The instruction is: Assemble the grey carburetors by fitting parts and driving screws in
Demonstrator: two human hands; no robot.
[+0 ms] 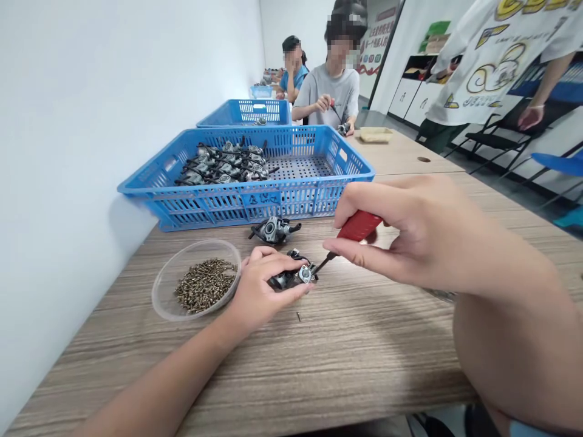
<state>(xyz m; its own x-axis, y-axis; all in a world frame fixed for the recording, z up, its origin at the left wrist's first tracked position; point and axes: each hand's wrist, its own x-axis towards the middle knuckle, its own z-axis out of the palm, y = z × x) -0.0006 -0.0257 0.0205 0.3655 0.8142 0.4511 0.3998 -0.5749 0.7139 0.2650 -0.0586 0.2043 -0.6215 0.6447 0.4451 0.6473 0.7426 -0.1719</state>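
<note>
Left hand (262, 285) clamps a small metal part (294, 276) on the wooden surface (346, 352); right hand (410, 233) grips a red-handled screwdriver (350, 237), tip on the part, right of a bowl of screws (198, 285).

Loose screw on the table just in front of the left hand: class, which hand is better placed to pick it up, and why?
Probably the left hand: it rests nearest the loose screw, gripping only the small metal part. The right hand is occupied holding the red-handled screwdriver.

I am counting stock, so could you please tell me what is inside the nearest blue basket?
The blue basket holds a pile of grey metal parts at its left; the right floor is bare. Its near wall hides the front floor.
</note>
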